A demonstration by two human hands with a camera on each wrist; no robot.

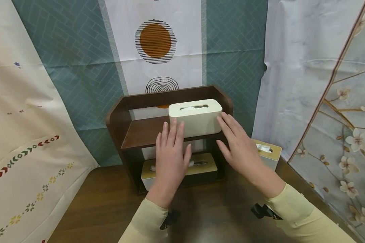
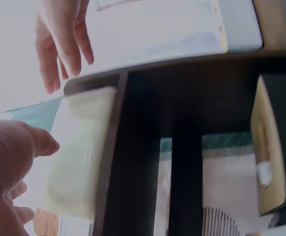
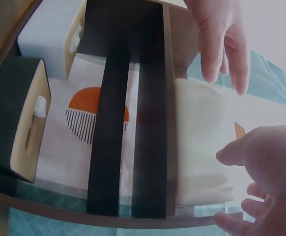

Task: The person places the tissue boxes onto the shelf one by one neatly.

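Observation:
On the upper shelf of a dark brown rack [image 1: 143, 131] sits a cream tissue box [image 1: 197, 125], with a white tissue in its top slot. My left hand [image 1: 170, 155], fingers straight, is at the front of the box near its left end. At the right end, my right hand [image 1: 241, 150] has its fingers extended with the fingertips right by the corner. The left wrist view shows the cream box [image 2: 81, 152] between both hands, neither curled round it. From the right wrist, the thumb [image 3: 236, 152] points at the box's front.
The lower shelf holds a black tissue box [image 3: 8, 113] and a white tissue box [image 3: 47, 37], both with wooden lids; my left hand partly covers them in the head view. Another wooden-lidded tissue box [image 1: 269, 153] stands right of the rack on the brown tabletop [image 1: 88, 202]. Patterned cloths hang behind.

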